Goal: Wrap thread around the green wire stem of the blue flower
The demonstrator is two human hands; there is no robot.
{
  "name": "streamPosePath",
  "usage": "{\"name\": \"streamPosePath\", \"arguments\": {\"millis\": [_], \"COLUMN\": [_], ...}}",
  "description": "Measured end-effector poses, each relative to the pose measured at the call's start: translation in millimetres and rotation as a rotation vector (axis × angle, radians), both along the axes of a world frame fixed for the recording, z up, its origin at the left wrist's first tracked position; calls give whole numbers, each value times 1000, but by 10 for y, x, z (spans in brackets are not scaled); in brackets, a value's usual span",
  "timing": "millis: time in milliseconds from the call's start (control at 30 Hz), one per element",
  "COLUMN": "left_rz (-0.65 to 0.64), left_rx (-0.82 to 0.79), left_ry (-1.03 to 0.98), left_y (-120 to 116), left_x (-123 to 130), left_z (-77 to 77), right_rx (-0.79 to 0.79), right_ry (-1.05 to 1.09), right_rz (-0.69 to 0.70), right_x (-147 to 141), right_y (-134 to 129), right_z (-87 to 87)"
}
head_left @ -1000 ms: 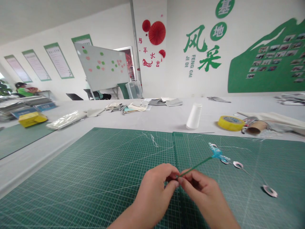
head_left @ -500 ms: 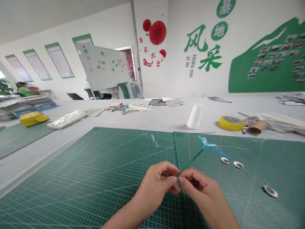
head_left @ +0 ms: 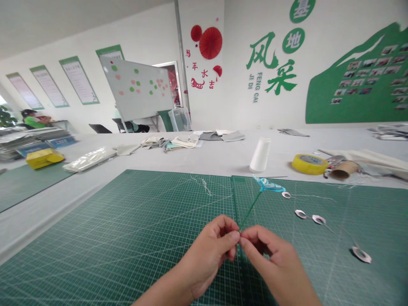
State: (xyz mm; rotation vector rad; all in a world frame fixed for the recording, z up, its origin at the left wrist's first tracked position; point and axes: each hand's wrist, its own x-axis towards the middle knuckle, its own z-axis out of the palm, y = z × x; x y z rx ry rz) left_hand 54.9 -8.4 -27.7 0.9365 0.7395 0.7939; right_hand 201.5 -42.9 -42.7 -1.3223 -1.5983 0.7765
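A light blue craft flower (head_left: 267,185) with silvery parts tops a thin green stem (head_left: 250,210), which leans up and to the right. My left hand (head_left: 213,246) pinches the lower part of this stem between thumb and forefinger. Right beside it, the thumb and forefinger of my right hand (head_left: 270,250) are pressed together, their tips almost touching the left ones at the stem. Whether a thread or tape lies between the right fingertips is too small to tell. Both hands are above a green cutting mat (head_left: 153,221) with a white grid.
Pale ring-shaped pieces on thin strands, one of them an oval ring (head_left: 361,254), lie to the right. Beyond the mat stand a white thread cone (head_left: 260,154), a yellow tape roll (head_left: 309,164) and a cardboard tube (head_left: 344,170). A yellow box (head_left: 45,158) sits far left.
The flower has swung to the left and turned, uncovering another ring on the mat behind it. Both hands stay at the lower stem, with the left fingers slightly shifted.
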Motion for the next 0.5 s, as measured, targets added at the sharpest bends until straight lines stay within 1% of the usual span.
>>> {"name": "streamPosePath", "arguments": {"millis": [167, 233, 367, 500], "left_rz": [31, 42, 88, 113], "left_rx": [-14, -19, -9, 22], "left_ry": [-30, -46, -67, -44], "left_y": [15, 23, 43, 53], "left_x": [9, -3, -44, -79], "left_z": [-44, -43, -1, 52], "right_rx": [0, 5, -5, -48], "right_ry": [-43, -57, -65, -85], "right_rz": [5, -22, -87, -144], "right_x": [-7, 0, 53, 155], "right_y": [0, -3, 3, 53], "right_z": [38, 48, 35, 8]}}
